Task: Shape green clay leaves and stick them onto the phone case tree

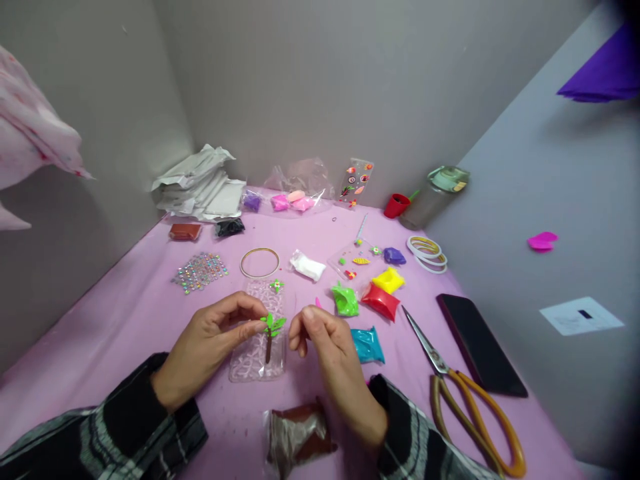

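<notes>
A small clay palm tree (269, 341), with a brown trunk and bright green leaves, is over a clear patterned phone case (245, 363). My left hand (213, 333) pinches the tree's leaves between thumb and forefinger. Whether the trunk touches the case cannot be made out. Just right of the case, my right hand (333, 353) is closed, thumb against curled fingers; anything between them is hidden. A green-and-white clay flower (276, 285) lies at the case's upper end. In front lies a packet of brown clay (300, 437).
Clay packets in green (345, 300), red (381, 302), yellow (389, 281), blue (367, 345) and white (307, 266) lie ahead and right. Scissors (440, 367) and a phone (481, 343) lie at right. Rhinestones (200, 271) and a bangle (260, 249) are farther back, near a glass jar (430, 200).
</notes>
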`<state>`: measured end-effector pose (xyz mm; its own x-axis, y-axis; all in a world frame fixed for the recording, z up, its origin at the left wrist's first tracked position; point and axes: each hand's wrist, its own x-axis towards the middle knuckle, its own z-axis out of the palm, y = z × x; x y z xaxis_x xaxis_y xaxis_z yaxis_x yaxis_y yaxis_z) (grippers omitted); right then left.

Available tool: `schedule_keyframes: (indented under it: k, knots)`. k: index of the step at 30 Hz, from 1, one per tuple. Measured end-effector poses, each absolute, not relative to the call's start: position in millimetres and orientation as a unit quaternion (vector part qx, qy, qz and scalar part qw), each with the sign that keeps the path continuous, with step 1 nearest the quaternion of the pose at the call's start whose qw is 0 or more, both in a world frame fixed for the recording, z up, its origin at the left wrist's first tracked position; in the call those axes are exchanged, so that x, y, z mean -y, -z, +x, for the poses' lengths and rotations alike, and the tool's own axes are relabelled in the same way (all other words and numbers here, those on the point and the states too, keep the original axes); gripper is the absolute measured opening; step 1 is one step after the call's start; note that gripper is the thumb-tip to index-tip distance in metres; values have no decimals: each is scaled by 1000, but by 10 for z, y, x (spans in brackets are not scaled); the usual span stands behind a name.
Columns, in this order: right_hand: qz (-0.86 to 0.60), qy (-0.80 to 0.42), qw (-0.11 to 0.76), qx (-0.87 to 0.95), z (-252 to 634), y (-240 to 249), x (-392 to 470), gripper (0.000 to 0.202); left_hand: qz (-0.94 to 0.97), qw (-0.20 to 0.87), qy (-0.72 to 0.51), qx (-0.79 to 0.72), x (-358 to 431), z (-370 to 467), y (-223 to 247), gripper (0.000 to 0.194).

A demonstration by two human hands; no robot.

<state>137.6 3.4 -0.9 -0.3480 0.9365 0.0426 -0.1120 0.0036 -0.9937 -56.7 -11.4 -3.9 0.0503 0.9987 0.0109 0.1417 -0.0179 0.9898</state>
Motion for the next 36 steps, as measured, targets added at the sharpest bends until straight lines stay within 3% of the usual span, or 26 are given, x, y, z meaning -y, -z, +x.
schedule_keyframes:
  k: [17, 23, 28, 36]
  knots:
    - [-368, -595, 417, 580, 1359, 21, -23, 41, 575, 439, -455, -519, 135, -569, -1, 12]
    - [-381, -454, 448, 669, 1354, 71, 11, 3, 582, 461, -441, -505, 135, -561, -22, 11]
    - [-322, -253, 423, 808, 1399, 68, 40, 15, 564, 502, -430, -495, 144, -552, -11, 14]
    - [-310, -208, 415, 829, 1409, 84, 43, 15, 542, 556, -416, -474, 161, -533, 46, 15]
